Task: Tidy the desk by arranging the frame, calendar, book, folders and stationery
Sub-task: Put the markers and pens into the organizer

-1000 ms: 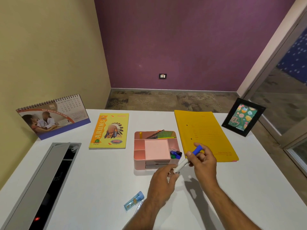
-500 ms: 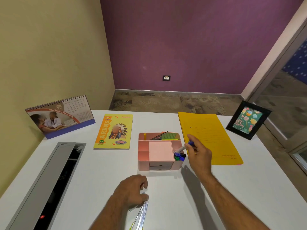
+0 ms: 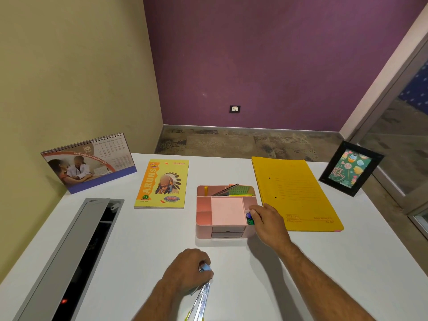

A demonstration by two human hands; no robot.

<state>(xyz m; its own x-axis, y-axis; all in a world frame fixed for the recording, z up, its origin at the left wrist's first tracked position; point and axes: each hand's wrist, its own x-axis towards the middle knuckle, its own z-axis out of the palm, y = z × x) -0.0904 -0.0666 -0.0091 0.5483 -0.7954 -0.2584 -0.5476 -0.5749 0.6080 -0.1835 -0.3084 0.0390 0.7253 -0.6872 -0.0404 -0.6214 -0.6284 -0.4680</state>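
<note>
**Sorting stationery into organizer**

Reaching over the pink organizer (image 3: 225, 212), right hand (image 3: 268, 224) has fingers curled at its right compartment among the coloured pens (image 3: 249, 218); whether it pinches one, cannot tell. Left hand (image 3: 188, 273) grips a small blue item (image 3: 205, 267) on the white desk (image 3: 139, 251), just above a metal compass (image 3: 201, 302).
</note>
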